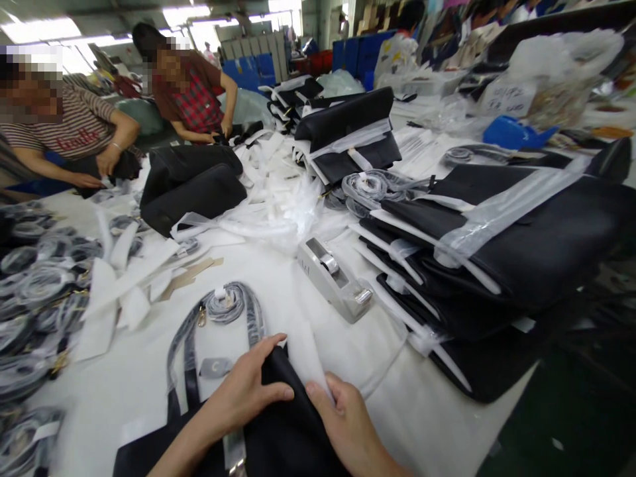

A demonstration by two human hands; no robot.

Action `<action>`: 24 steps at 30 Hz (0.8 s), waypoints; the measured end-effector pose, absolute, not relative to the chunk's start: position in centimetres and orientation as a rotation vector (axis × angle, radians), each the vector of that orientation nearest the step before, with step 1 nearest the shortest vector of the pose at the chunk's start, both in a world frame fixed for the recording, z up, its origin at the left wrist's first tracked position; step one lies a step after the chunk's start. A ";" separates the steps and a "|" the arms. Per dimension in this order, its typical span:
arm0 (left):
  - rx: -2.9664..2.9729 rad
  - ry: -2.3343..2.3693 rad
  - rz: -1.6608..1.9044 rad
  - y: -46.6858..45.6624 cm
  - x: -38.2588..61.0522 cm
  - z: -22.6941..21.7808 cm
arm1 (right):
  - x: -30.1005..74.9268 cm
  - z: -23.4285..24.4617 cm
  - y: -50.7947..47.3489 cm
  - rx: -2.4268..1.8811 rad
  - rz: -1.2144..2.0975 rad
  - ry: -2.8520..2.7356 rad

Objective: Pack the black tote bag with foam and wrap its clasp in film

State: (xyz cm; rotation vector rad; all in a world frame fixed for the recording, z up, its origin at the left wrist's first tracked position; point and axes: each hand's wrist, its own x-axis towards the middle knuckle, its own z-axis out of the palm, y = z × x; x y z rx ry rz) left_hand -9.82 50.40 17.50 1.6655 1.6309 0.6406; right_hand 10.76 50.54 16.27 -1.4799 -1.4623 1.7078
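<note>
In front of me lies a black handbag (293, 424), its lower part cut off by the frame edge. My left hand (248, 387) grips its upper side edge, thumb on the near face, index finger reaching over the corner. A white foam strip (304, 351) runs along that edge, pinched between the thumb and curled fingers of my right hand (348, 417). Plastic-wrapped handles (177, 351) arch from the bag onto the table, with a wrapped coiled strap (226, 303) inside the arch. Beside my left hand is a grey tag (216, 367) marked with a C.
A tape dispenser (334, 281) stands beyond my hands. Stacked black bags (536, 245) with foam strips fill the right side. Coiled wrapped straps (44, 285) crowd the left, beside loose foam pieces (119, 285). Two co-workers handle dark items across the table (114, 391).
</note>
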 end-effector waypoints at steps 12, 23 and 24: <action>1.344 1.464 0.843 48.8 -9.2 16.8 | 11.3 16.7 49.6 -1.480 1.576 -1.455; 1.241 1.424 0.658 51.2 -8.7 18.4 | 11.3 16.3 49.2 -1.440 1.485 -1.634; 1.277 1.480 0.627 51.6 -8.3 18.4 | 11.3 16.2 49.1 -1.429 1.462 -1.657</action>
